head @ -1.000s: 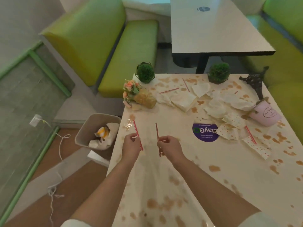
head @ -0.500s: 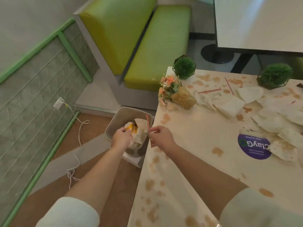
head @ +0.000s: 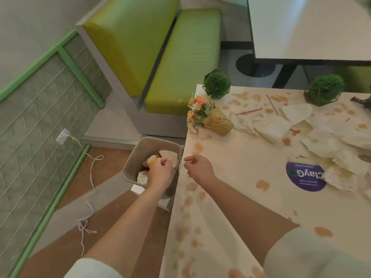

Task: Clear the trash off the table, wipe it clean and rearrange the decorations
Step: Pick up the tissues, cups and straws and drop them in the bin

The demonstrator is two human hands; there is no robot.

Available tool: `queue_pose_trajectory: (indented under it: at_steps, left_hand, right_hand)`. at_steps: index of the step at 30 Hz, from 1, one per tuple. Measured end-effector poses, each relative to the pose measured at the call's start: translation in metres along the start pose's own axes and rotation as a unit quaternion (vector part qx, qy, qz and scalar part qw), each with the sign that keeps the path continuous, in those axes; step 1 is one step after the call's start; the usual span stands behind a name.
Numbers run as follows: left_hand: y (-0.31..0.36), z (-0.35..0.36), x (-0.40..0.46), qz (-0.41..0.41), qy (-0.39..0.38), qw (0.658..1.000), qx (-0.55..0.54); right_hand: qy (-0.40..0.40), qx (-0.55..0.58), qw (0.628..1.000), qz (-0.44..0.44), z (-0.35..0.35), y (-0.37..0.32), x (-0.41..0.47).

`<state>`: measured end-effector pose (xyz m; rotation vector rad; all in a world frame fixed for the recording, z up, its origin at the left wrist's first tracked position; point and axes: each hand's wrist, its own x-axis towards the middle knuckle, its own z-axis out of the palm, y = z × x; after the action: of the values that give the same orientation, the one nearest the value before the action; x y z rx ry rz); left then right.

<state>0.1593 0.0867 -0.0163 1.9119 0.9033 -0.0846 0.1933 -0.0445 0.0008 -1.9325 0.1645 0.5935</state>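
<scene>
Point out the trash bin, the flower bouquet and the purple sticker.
trash bin (head: 130, 163): head view, left inner wall.
flower bouquet (head: 218, 123): head view, tan paper wrap.
purple sticker (head: 303, 177): head view, middle of the round label.

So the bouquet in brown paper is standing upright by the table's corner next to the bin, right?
Not upright: the head view shows the bouquet lying on its side, flowers toward the table edge. It is near the corner, with the bin on the floor below.

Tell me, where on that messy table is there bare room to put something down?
The table is bare, though stained, between the bouquet, the purple sticker and the near edge. The far right is crowded with crumpled napkins and red straws.
</scene>
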Motion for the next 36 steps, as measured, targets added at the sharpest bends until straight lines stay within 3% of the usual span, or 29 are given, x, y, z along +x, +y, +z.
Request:
queue_pose_trajectory:
  at_steps: [14, 26, 30, 33, 36]
  left_hand:
    - [0.102, 0.177, -0.101, 0.113, -0.182, 0.977, 0.017]
    - [0.149, 0.328, -0.199, 0.164, -0.248, 0.948, 0.118]
    - [0.152, 0.364, -0.212, 0.177, -0.252, 0.939, 0.152]
    - [0.152, 0.386, -0.213, 0.192, -0.206, 0.936, 0.212]
    - [0.153, 0.403, -0.218, 0.160, -0.168, 0.943, 0.238]
  right_hand:
    - [0.195, 0.088, 0.977, 0.020, -0.223, 0.083, -0.043]
    - [0.287, 0.016, 0.956, 0.050, -0.382, 0.185, -0.074]
    - [0.305, -0.079, 0.947, 0.059, -0.415, 0.213, -0.076]
    - [0.319, -0.238, 0.916, 0.055, -0.437, 0.225, -0.070]
    - [0.319, -0.301, 0.896, 0.065, -0.455, 0.233, -0.059]
